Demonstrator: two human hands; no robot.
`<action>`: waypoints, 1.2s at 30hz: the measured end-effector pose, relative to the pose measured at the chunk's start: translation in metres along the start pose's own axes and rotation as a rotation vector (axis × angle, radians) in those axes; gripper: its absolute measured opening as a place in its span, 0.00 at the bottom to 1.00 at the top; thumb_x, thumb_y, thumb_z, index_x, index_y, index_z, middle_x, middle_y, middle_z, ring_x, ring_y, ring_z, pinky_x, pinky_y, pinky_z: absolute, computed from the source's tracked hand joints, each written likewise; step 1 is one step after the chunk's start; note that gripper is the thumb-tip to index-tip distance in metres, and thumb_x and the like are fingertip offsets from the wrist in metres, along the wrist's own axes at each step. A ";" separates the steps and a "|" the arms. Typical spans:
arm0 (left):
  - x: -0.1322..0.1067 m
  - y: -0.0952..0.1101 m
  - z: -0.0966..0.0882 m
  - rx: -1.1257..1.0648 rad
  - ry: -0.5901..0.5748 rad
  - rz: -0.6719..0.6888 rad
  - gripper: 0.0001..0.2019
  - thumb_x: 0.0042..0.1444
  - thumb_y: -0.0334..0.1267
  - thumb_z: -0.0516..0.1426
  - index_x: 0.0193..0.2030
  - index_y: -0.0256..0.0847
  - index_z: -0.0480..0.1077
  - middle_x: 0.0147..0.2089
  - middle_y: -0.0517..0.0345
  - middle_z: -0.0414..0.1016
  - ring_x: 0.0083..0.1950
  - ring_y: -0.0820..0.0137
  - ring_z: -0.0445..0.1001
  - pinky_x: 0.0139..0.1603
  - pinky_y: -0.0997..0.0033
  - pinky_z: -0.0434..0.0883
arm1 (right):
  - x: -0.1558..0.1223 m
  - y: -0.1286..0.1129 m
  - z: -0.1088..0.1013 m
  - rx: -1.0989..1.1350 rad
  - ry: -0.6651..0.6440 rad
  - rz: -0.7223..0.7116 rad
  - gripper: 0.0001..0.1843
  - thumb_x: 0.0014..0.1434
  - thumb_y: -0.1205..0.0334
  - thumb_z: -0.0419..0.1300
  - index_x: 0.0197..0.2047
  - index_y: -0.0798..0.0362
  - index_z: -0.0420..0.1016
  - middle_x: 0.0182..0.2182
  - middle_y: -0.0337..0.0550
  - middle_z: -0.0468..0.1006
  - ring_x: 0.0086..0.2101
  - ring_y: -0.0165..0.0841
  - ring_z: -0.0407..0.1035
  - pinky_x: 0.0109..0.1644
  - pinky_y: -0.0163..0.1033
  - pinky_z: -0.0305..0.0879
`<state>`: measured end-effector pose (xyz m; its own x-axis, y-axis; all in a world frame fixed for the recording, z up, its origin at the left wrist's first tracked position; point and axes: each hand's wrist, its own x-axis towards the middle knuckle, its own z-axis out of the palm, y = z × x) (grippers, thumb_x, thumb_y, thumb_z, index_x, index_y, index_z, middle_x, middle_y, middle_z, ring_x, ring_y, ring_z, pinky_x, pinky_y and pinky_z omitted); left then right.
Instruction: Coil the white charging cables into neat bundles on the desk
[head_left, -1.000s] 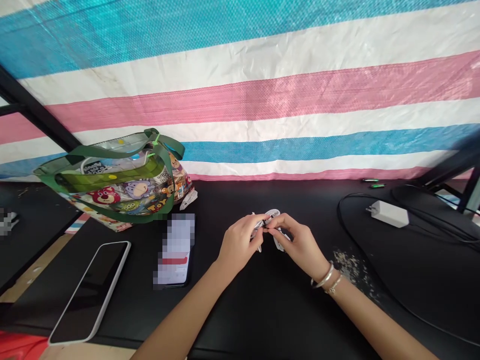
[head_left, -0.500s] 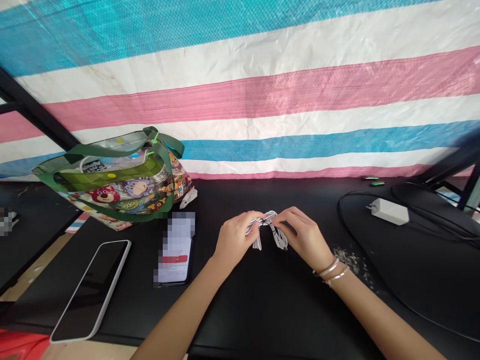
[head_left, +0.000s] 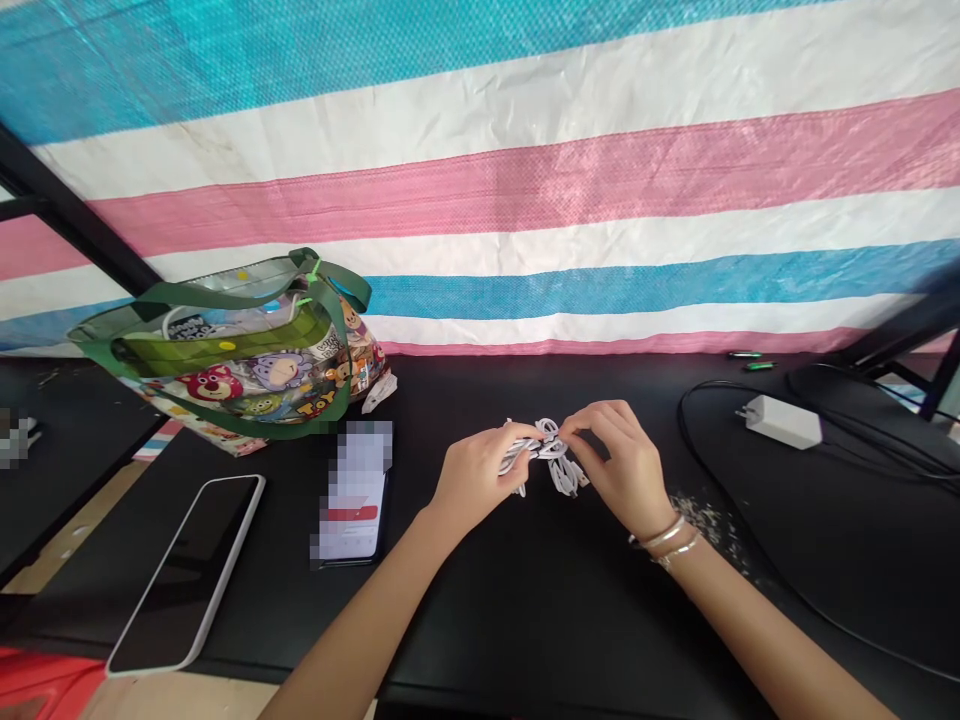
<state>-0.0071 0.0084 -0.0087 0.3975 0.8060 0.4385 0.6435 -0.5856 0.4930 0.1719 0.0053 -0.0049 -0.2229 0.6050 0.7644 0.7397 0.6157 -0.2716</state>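
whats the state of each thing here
white cable, coiled in a loose bundle
left hand, gripping the bundle
right hand, pinching the bundle
white-edged phone, screen dark
second phone, screen lit, content blurred
tote bag, tilted, handles up
white charger, unplugged, prongs bare

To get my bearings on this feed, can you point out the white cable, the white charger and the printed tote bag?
White cable [head_left: 553,449]: head view, on the loops between the hands.
White charger [head_left: 784,421]: head view, on its body.
Printed tote bag [head_left: 274,372]: head view, on its printed front panel.

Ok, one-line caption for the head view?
Left hand and right hand hold a looped white cable over a black table.
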 end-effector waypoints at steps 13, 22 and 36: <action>0.001 0.001 -0.001 0.084 -0.057 0.021 0.05 0.57 0.34 0.57 0.40 0.46 0.70 0.35 0.68 0.80 0.33 0.74 0.78 0.30 0.79 0.66 | -0.002 0.011 0.003 0.527 -0.286 0.520 0.12 0.56 0.51 0.57 0.28 0.49 0.68 0.27 0.40 0.75 0.31 0.35 0.72 0.41 0.44 0.69; -0.001 -0.001 0.000 0.138 -0.034 0.038 0.08 0.55 0.41 0.62 0.41 0.48 0.73 0.31 0.67 0.79 0.31 0.73 0.77 0.28 0.78 0.65 | -0.001 0.005 0.003 0.505 -0.298 0.517 0.09 0.56 0.55 0.56 0.28 0.49 0.68 0.27 0.40 0.75 0.31 0.36 0.73 0.43 0.45 0.68; -0.002 -0.002 0.003 0.073 -0.014 0.085 0.05 0.59 0.36 0.58 0.36 0.48 0.75 0.33 0.68 0.80 0.32 0.76 0.77 0.32 0.80 0.66 | -0.003 0.001 0.006 0.502 -0.247 0.456 0.05 0.55 0.63 0.55 0.28 0.49 0.66 0.24 0.38 0.74 0.27 0.32 0.71 0.35 0.38 0.70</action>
<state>-0.0069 0.0082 -0.0123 0.4612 0.7554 0.4655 0.6528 -0.6442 0.3986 0.1698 0.0070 -0.0106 -0.1424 0.9170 0.3725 0.4257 0.3965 -0.8133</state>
